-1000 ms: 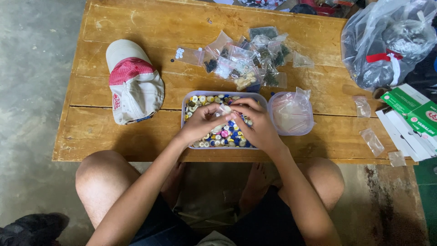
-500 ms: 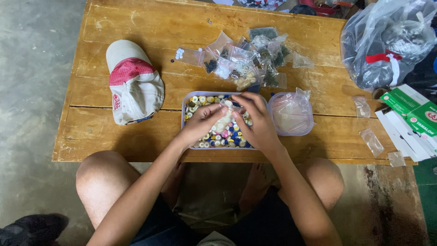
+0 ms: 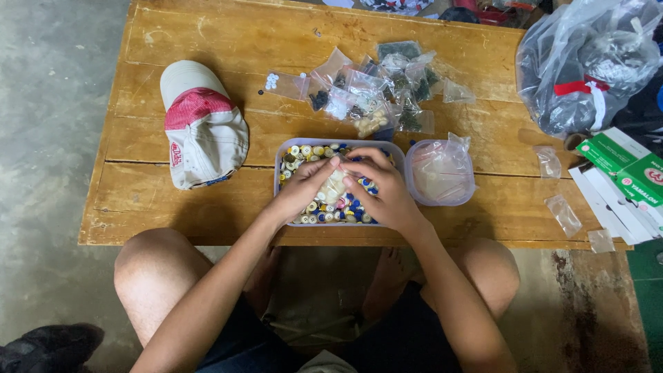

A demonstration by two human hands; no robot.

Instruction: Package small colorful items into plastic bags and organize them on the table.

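1. My left hand [image 3: 304, 190] and right hand [image 3: 380, 190] meet over the clear plastic tub [image 3: 283, 148] of mixed buttons [image 3: 307, 153], which sits at the near edge of the wooden table [image 3: 207, 41].
2. Between both sets of fingertips I hold a small clear bag [image 3: 336, 185] just above the buttons; my fingers are pinched together on its top edge. What the bag holds is hard to make out, though it looks pale.
3. The buttons under my hands are yellow, white, blue and a few pink, and fill the tub.
4. Just right of the tub, touching or nearly so, is a round lidded plastic container [image 3: 440, 173] with clear bags inside.
5. Beyond the tub, further from me, lies a heap of small filled bags [image 3: 376, 90].
6. Left of the tub rests a red and white cap [image 3: 200, 135], apart from it.
7. Far right of the tub are a large tied plastic sack [image 3: 587, 62], green and white boxes [image 3: 621, 173], and a few loose empty bags [image 3: 563, 214].
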